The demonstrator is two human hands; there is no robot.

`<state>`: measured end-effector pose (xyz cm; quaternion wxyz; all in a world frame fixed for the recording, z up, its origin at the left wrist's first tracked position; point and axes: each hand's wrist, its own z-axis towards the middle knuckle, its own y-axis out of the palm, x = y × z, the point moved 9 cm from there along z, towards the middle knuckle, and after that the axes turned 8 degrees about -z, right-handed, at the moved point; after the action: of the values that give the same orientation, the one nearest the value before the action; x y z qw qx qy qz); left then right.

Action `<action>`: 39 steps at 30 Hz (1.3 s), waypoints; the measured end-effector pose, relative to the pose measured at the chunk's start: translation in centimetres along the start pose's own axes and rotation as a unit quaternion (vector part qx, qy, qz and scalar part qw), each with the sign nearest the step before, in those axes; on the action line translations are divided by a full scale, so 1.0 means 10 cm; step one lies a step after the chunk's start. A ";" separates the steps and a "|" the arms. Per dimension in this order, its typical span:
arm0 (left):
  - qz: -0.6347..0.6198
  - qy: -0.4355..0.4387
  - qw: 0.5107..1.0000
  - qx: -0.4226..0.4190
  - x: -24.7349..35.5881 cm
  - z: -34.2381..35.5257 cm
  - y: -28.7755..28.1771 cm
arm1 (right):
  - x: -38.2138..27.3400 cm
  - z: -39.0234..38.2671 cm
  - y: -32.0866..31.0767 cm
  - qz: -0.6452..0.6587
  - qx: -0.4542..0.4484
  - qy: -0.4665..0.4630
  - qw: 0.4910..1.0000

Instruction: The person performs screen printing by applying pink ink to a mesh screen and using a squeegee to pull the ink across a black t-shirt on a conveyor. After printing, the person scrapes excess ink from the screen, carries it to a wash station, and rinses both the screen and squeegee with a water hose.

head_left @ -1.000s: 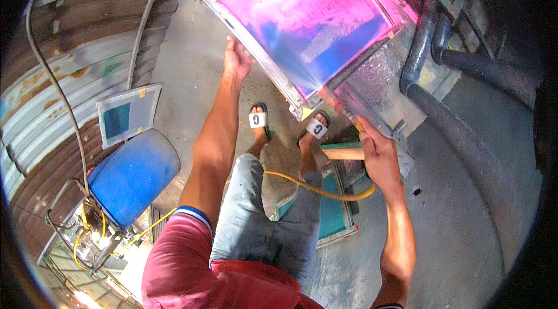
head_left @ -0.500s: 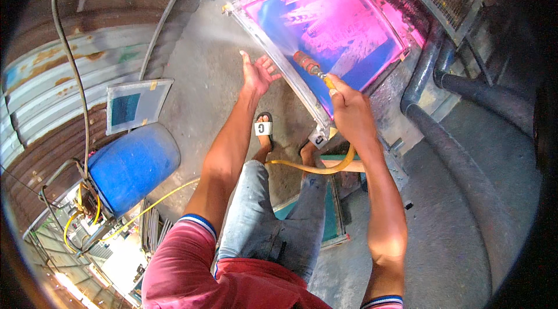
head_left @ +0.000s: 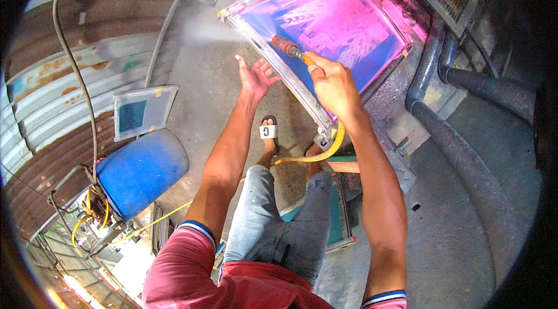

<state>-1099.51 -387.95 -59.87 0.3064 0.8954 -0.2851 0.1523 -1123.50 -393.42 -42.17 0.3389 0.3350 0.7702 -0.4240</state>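
Observation:
My right hand (head_left: 337,85) is closed round the yellow end of a spray gun (head_left: 286,45) with a red nozzle. From its tip a fine mist blows out over a framed printing screen (head_left: 372,21) with a metal frame. Bright pink covers much of the mesh, while blue shows along its left and lower parts. A yellow hose (head_left: 331,149) hangs from beneath my right hand. My left hand (head_left: 257,78) is held palm up beside the frame's left edge, fingers spread, with nothing in it. Whether its fingertips touch the frame I cannot tell.
To the left lies a blue barrel (head_left: 142,169), with a smaller framed screen (head_left: 144,112) behind it against corrugated metal wall (head_left: 64,94). Black pipes (head_left: 433,71) run along the right. More frames (head_left: 337,216) lean near my legs. The yellow hose crosses the floor.
My right hand has moved left and up with the spray gun, bringing the nozzle nearer the frame's left edge. More blue shows at the mesh's upper left. My left hand stays open.

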 end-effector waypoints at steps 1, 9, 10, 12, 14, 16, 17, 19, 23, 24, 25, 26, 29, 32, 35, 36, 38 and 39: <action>0.002 0.001 1.000 -0.002 0.01 0.01 -0.01 | -0.02 -0.01 0.02 0.005 0.003 -0.007 1.000; 0.014 0.002 1.000 0.004 0.04 -0.04 0.11 | -0.22 -0.05 0.00 0.023 0.012 0.011 1.000; 0.010 -0.004 1.000 0.001 0.03 -0.05 0.15 | -0.21 -0.05 -0.01 0.023 0.022 0.020 0.999; 0.008 -0.011 1.000 0.005 0.02 -0.04 0.16 | -0.20 -0.07 -0.02 0.021 0.041 0.038 0.998; 0.012 -0.013 1.000 0.017 0.04 -0.04 0.12 | -0.24 -0.10 0.05 0.006 0.006 0.043 0.999; 0.012 -0.007 1.000 0.015 0.06 -0.06 0.09 | -0.28 -0.14 0.11 0.016 -0.007 0.035 0.999; 0.012 -0.005 1.000 0.014 0.07 -0.05 0.08 | -0.26 -0.16 0.15 0.015 -0.005 0.034 0.999; 0.007 -0.016 1.000 0.024 0.08 -0.03 0.06 | -0.29 -0.19 0.20 0.013 -0.001 0.031 0.999; 0.046 -0.029 0.998 0.027 0.10 0.04 0.05 | -0.17 -0.19 0.21 0.032 0.037 0.042 0.998; 0.034 -0.048 0.998 -0.003 0.08 0.06 0.09 | -0.10 -0.19 0.21 0.007 0.039 0.053 0.998; 0.069 -0.063 0.996 -0.007 0.10 0.07 0.08 | -0.05 -0.21 0.20 0.003 0.046 0.065 0.997; 0.103 -0.079 0.991 -0.012 0.12 0.09 0.08 | -0.01 -0.27 0.18 -0.001 0.054 0.078 0.996; 0.164 -0.126 0.978 -0.033 0.23 0.22 0.04 | 0.00 -0.53 0.04 -0.043 0.111 0.110 0.987; 0.144 -0.216 0.960 -0.100 0.28 0.26 0.15 | 0.00 -0.86 0.03 -0.098 0.160 0.137 0.973; 0.212 -0.291 0.920 -0.154 0.31 0.48 0.16 | -0.21 -0.90 0.18 -0.083 0.205 0.086 0.971; 0.226 -0.308 0.907 -0.179 0.28 0.53 0.19 | -0.38 -0.87 0.22 -0.098 0.225 0.051 0.968; 0.226 -0.337 0.895 -0.186 0.27 0.62 0.14 | -0.67 -0.67 0.34 -0.101 0.173 0.103 0.974; 0.231 -0.334 0.894 -0.188 0.21 0.62 0.20 | -0.76 -0.58 0.38 -0.109 0.182 0.110 0.971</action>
<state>-1098.42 -394.04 -62.73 0.3121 0.7283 -0.5923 -0.1459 -1117.72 -388.48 -35.30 0.1367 0.3496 0.7447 -0.5518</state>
